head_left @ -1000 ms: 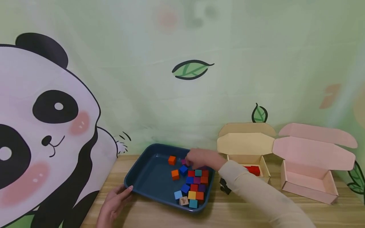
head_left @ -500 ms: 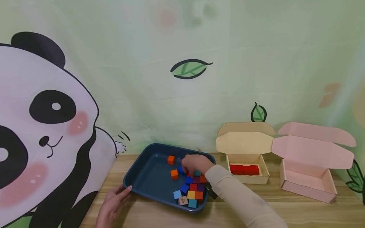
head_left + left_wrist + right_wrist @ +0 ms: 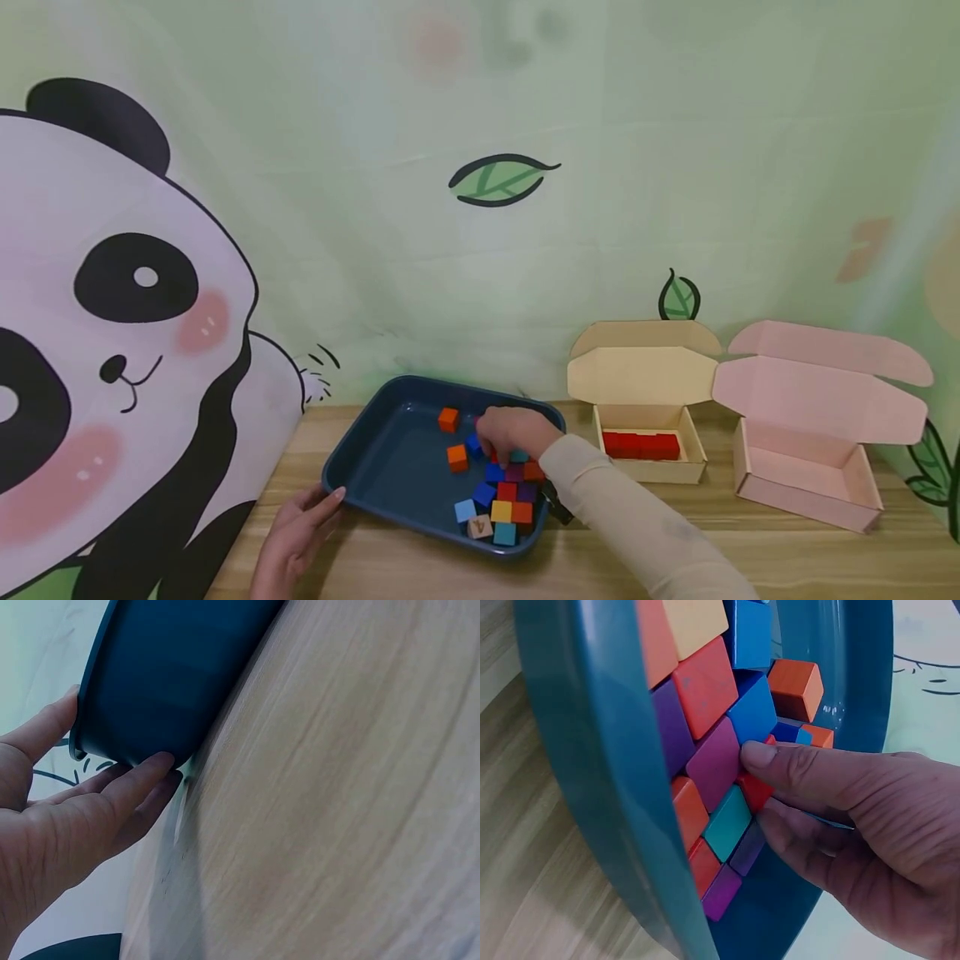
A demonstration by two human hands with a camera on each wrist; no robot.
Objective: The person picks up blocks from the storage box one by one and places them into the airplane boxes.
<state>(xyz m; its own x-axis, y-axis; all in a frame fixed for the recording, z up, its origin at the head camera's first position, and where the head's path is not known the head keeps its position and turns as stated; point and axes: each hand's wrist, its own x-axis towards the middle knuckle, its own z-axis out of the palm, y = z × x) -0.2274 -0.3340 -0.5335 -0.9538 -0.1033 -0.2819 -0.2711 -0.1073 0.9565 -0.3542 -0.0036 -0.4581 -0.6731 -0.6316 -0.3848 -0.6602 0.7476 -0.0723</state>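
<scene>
A dark blue tray (image 3: 390, 450) holds several coloured cubes, mostly packed at its right side. My left hand (image 3: 302, 527) grips the tray's near left corner; in the left wrist view the thumb (image 3: 54, 724) is at the rim and the fingers touch the lower outside wall. Inside the tray, my right hand (image 3: 517, 432) pinches a red cube (image 3: 756, 792) between thumb and fingertips. Against that cube lie a blue cube (image 3: 754, 709), a magenta cube (image 3: 714, 763) and a teal cube (image 3: 729, 823). Two orange cubes (image 3: 457, 457) sit apart, left of the others.
Right of the tray stands an open cream box (image 3: 651, 471) with a row of red cubes (image 3: 641, 446) inside. Beside it is an open pink box (image 3: 810, 498). Both lids stand up at the back, before a printed cloth (image 3: 405, 275). A wooden table (image 3: 600, 558) lies underneath.
My right hand has moved slightly left and nearer within the tray, down to the red cube. The arm uncovers the row in the cream box. My left hand keeps its place on the tray.
</scene>
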